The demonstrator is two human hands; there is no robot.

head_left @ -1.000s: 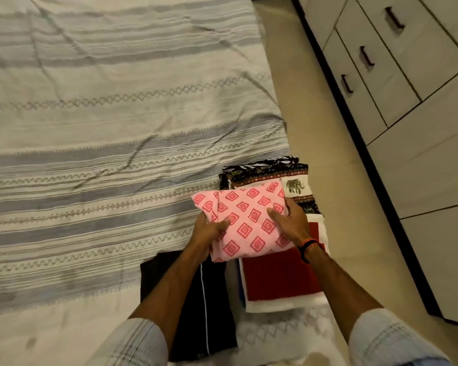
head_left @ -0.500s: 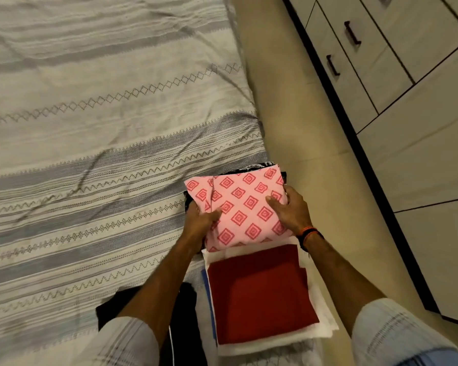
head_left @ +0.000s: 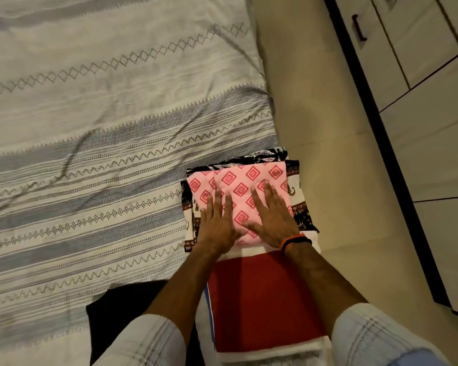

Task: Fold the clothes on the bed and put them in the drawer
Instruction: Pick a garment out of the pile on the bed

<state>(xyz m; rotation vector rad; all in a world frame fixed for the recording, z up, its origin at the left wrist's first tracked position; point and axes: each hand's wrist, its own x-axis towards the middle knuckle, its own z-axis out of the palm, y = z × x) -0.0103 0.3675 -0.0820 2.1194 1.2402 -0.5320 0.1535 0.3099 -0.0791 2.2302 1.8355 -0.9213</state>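
A folded pink cloth with red diamonds (head_left: 245, 180) lies on top of a folded black-and-cream patterned garment (head_left: 300, 207) at the bed's right edge. My left hand (head_left: 217, 223) and my right hand (head_left: 273, 215) lie flat on the pink cloth, fingers straight, pressing it down. Nearer to me sits a folded red and white cloth (head_left: 265, 299). A black garment (head_left: 122, 307) lies to its left, partly under my left arm. The drawers (head_left: 376, 35) with dark handles are at the upper right, all closed.
The bed (head_left: 103, 114) is covered by a cream and grey striped sheet. A strip of beige floor (head_left: 315, 101) runs between the bed and the white cabinet (head_left: 434, 154) on the right.
Both hands carried the pink cloth forward, set it on the patterned garment, let go of its sides and now lie flat on top. The view shifted with the head.
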